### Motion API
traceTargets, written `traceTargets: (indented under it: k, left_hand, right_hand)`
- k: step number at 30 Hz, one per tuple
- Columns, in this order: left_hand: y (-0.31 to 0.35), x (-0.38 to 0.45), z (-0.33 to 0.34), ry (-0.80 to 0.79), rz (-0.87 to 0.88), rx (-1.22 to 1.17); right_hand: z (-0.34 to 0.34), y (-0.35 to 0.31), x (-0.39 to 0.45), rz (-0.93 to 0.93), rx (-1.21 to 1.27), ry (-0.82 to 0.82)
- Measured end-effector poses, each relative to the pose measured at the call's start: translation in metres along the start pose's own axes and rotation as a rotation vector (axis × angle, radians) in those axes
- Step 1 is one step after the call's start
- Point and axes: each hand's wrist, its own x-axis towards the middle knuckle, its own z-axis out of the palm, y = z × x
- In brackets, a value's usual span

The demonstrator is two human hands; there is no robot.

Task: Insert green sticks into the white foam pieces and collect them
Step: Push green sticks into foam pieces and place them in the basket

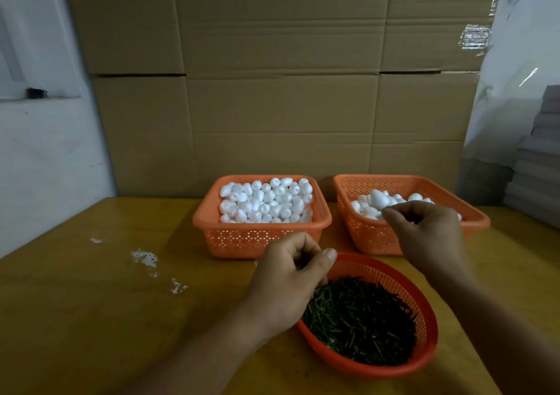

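Head view: the left grip [291,269] hovers over the near-left rim of the round orange basket [424,313], fingers curled toward the raised thumb; whether anything thin is pinched between them cannot be told. Just below and to the right of it lie the green sticks [363,319], heaped inside that basket. The right grip [424,231] hangs above the near edge of the right rectangular basket [363,234], fingers curled, its fingertips pinching at the base of a white foam piece [379,199], which stands over the other foam pieces [415,197] in that basket. Beyond the left grip sits the left rectangular basket [212,228], filled with plain foam pieces [266,200]. All three baskets rest on the yellow counter [91,303], with cardboard sheets [272,76] standing behind them.
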Motion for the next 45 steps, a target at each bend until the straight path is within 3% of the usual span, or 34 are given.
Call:
traceTargets:
  k: [3, 8, 15, 21, 30, 34, 39, 45]
  left_hand:
    - [0.000, -0.001, -0.001, 0.001, 0.010, 0.031]
    - [0.002, -0.001, -0.002, 0.002, 0.043, 0.040]
    - [0.004, 0.000, -0.001, -0.011, 0.046, 0.021]
    - [0.005, 0.002, -0.003, -0.021, 0.068, 0.048]
    - [0.006, -0.002, 0.000, -0.074, -0.011, 0.024]
    - [0.007, 0.000, -0.002, 0.002, -0.021, 0.038]
    - [0.014, 0.007, -0.011, 0.068, -0.081, 0.070]
    - [0.013, 0.052, -0.056, 0.225, -0.143, 0.443]
  right_hand:
    - [0.000, 0.017, 0.030, 0.103, -0.230, 0.027]
    - [-0.002, 0.039, 0.061, 0.103, -0.580, 0.073]
    - [0.003, 0.040, 0.077, 0.217, -0.736, 0.040]
    - [0.002, 0.040, 0.080, 0.249, -0.686, -0.028]
    - [-0.010, 0.006, 0.038, -0.003, -0.377, 0.043]
    - [-0.015, -0.025, -0.005, -0.096, -0.102, -0.110]
    - [-0.015, -0.037, -0.047, -0.213, -0.020, -0.307]
    - [-0.010, -0.037, -0.061, -0.273, -0.083, -0.486]
